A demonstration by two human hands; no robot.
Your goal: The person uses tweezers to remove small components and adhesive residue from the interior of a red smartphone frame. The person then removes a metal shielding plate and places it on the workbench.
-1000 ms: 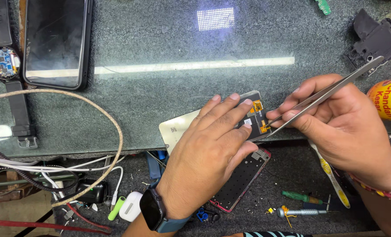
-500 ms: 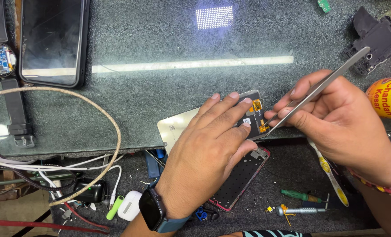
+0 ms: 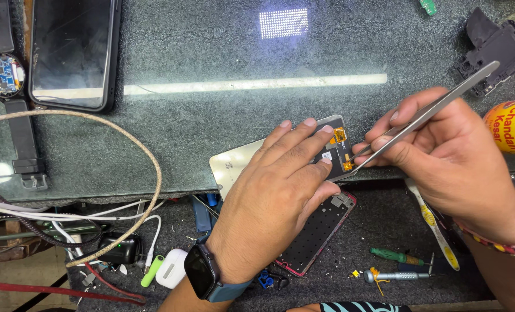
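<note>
The left hand (image 3: 275, 202) lies palm down, its forearm coming in from six o'clock, the wrist bent slightly so that the fingers (image 3: 304, 141) stretch together toward one o'clock. They lie flat and pressed down, with the thumb tucked under at the three o'clock side. The right hand (image 3: 442, 156) enters from four o'clock, its back facing up, fingers curled toward nine o'clock. Thumb and forefinger seem pinched closed in a pen-like grip, though the fingertips partly hide each other. The two hands sit near each other without touching.

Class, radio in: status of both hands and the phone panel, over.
Left hand pressing phone panel flat. Right hand holding tweezers, tips at orange flex connector. Nothing blocking.
</note>
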